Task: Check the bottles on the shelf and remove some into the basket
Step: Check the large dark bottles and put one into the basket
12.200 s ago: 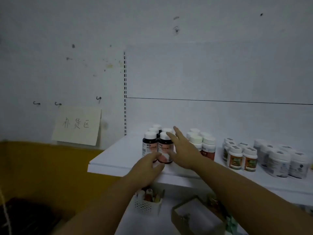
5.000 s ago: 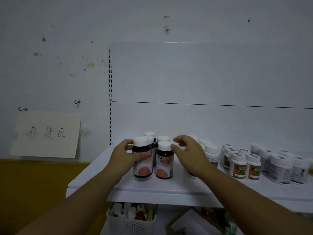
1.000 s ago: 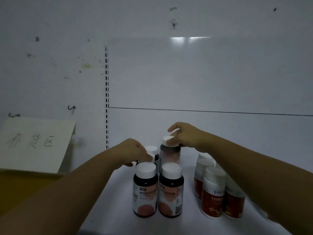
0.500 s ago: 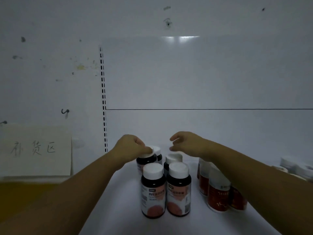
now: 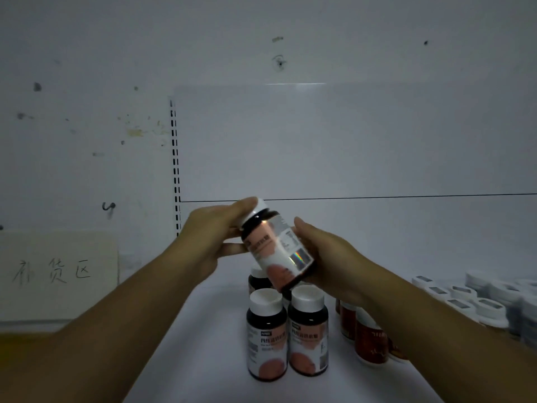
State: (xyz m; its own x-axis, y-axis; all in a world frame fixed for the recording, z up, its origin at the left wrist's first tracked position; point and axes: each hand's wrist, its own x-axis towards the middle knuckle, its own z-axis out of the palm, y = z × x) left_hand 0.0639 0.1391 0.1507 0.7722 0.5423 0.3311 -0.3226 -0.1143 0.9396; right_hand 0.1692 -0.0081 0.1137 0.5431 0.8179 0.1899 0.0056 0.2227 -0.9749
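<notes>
A dark bottle with a white cap and a pink-and-white label is held tilted in the air above the white shelf. My left hand grips its cap end and my right hand grips its lower body. Below it two matching dark bottles stand upright side by side at the front of the shelf. Another dark bottle stands behind them, partly hidden. No basket is in view.
Red-labelled bottles stand to the right under my right forearm. Several white-capped bottles fill the far right of the shelf. A paper sign with handwriting hangs on the wall at the left, beside a slotted upright.
One dark bottle from the back row has been lifted off the shelf and tilted. Both hands, which were on separate caps, now hold this one bottle.
</notes>
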